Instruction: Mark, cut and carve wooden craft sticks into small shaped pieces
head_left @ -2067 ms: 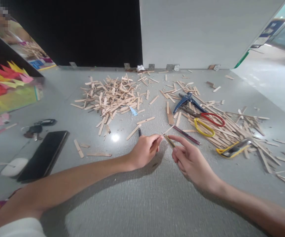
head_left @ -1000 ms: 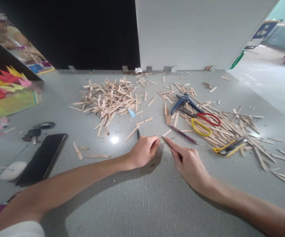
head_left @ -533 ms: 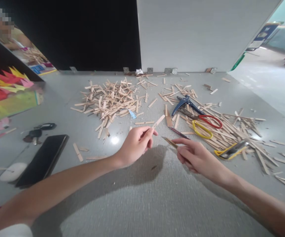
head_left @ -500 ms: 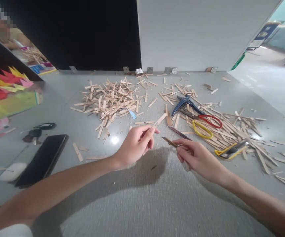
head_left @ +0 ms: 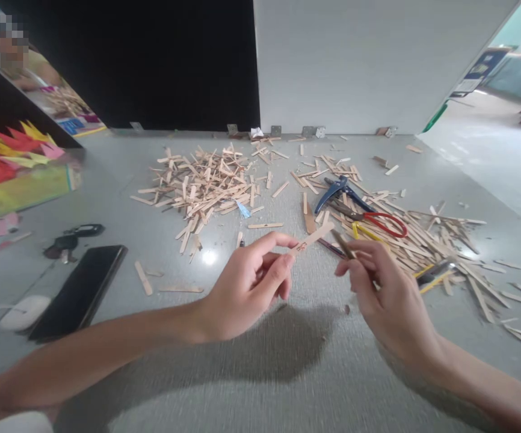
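Pinching a wooden stick (head_left: 315, 237) between thumb and fingers of the left hand (head_left: 251, 282), out toward the right hand (head_left: 389, 294); gripping a narrow, blade-like tool (head_left: 344, 245) there, with its tip near the stick's far end. Could skid toward the left fingertips if pushed hard, or knock the wood from so light a pinch.

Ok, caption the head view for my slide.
Left hand holds a stick, right hand a thin tool, near piled sticks and scissors.
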`<state>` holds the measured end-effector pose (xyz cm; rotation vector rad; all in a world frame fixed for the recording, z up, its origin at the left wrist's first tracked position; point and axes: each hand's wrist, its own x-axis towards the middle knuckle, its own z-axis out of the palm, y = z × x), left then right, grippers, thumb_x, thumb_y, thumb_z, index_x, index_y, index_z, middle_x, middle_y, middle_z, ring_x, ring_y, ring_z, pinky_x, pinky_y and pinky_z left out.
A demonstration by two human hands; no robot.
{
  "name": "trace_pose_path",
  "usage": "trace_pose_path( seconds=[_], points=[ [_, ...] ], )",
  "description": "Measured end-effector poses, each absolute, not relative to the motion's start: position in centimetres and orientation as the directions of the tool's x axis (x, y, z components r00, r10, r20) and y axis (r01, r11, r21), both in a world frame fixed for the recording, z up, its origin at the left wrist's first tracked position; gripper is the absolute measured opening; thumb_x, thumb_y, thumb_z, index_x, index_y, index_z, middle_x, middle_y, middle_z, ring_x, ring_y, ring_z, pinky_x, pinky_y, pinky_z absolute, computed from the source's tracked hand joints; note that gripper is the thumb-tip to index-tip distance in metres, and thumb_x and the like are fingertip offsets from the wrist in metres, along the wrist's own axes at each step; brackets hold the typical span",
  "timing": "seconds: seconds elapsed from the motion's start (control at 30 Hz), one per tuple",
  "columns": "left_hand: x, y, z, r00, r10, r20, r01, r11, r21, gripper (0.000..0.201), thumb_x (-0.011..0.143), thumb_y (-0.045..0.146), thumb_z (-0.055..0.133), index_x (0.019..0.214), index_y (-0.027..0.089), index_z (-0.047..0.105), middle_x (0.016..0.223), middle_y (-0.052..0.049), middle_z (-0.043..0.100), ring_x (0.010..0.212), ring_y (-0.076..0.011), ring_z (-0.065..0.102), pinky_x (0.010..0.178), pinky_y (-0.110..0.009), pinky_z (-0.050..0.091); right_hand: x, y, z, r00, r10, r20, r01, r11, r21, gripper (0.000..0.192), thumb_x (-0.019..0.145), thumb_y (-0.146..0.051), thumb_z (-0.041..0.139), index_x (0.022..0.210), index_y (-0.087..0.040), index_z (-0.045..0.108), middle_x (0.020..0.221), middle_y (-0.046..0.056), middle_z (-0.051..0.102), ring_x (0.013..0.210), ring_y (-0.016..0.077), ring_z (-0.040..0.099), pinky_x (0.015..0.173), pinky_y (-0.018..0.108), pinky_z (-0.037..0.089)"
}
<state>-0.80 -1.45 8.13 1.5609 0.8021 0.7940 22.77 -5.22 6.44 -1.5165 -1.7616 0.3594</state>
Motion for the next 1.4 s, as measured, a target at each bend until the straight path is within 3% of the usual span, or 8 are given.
trace_pose_path(
  seconds=[0.1,0.23,0.4,0.53,0.93,1.13,1.4],
  points=[
    [-0.9,-1.6,8.7,0.535,0.842,0.059,0.077,-0.118,0.990,0.021,0.113,0.037,0.051,0.115,0.020,0.062,0.066,0.006,0.061,0.047,-0.0058,0.046,0.041,-0.014,0.036,23.3,-5.7,7.5,-0.006,0.839,0.544,0.809,0.325,-0.491,0.012,0.105,-0.020,0.050,0.111,-0.024,0.059,0.088,0.004,0.081,0.063,0.0178,0.074,0.056,0.027,0.054],
    [-1.1,-1.9,9.0,0.554,0.832,-0.005,0.088,-0.053,0.995,0.021,0.113,0.039,0.052,0.115,0.020,0.062,0.064,0.007,0.061,0.047,-0.0059,0.046,0.042,-0.014,0.036,23.9,-6.5,8.8,-0.220,0.710,0.669,0.852,0.474,-0.222,0.016,0.106,-0.015,0.058,0.112,-0.024,0.069,0.083,0.002,0.081,0.063,0.0170,0.076,0.063,0.026,0.058],
    [-1.2,-2.1,9.2,0.587,0.809,-0.014,0.097,-0.053,0.994,0.020,0.113,0.038,0.052,0.116,0.020,0.061,0.064,0.008,0.061,0.048,-0.0055,0.045,0.042,-0.013,0.035,24.2,-7.7,9.6,-0.468,0.599,0.650,0.816,0.576,0.056,0.035,0.100,0.002,0.060,0.129,-0.014,0.074,0.088,0.007,0.083,0.070,0.0184,0.076,0.065,0.028,0.056],
    [-1.1,-2.2,9.6,0.592,0.805,-0.029,0.125,-0.056,0.991,0.023,0.112,0.040,0.054,0.108,0.018,0.062,0.063,0.007,0.059,0.047,-0.0052,0.044,0.042,-0.013,0.035,24.4,-8.2,10.3,-0.569,0.536,0.624,0.789,0.568,0.232,0.032,0.100,0.002,0.060,0.126,-0.006,0.077,0.090,0.013,0.084,0.067,0.0213,0.072,0.068,0.034,0.055],
    [-1.3,-2.5,9.8,0.613,0.790,-0.017,0.151,-0.096,0.984,0.028,0.112,0.041,0.054,0.103,0.018,0.065,0.063,0.006,0.059,0.050,-0.0062,0.047,0.046,-0.014,0.037,24.2,-8.1,10.2,-0.592,0.486,0.643,0.769,0.578,0.272,0.028,0.099,0.006,0.062,0.122,-0.004,0.075,0.086,0.012,0.083,0.070,0.0219,0.069,0.071,0.036,0.051],
    [-1.2,-2.5,9.9,0.603,0.797,-0.019,0.153,-0.092,0.984,0.027,0.111,0.041,0.054,0.101,0.018,0.064,0.061,0.007,0.056,0.049,-0.0059,0.046,0.045,-0.013,0.036,24.3,-8.1,10.4,-0.598,0.466,0.652,0.764,0.576,0.289,0.025,0.102,0.001,0.061,0.115,-0.009,0.080,0.083,0.011,0.082,0.066,0.0218,0.070,0.069,0.036,0.052],
    [-1.2,-2.5,9.9,0.602,0.799,0.005,0.180,-0.143,0.973,0.026,0.112,0.039,0.053,0.101,0.018,0.064,0.061,0.007,0.057,0.049,-0.0057,0.048,0.044,-0.014,0.035,24.2,-7.9,10.6,-0.606,0.455,0.652,0.754,0.590,0.288,0.021,0.105,-0.002,0.058,0.118,-0.003,0.075,0.082,0.012,0.082,0.067,0.0218,0.070,0.067,0.037,0.051]
  ],
)
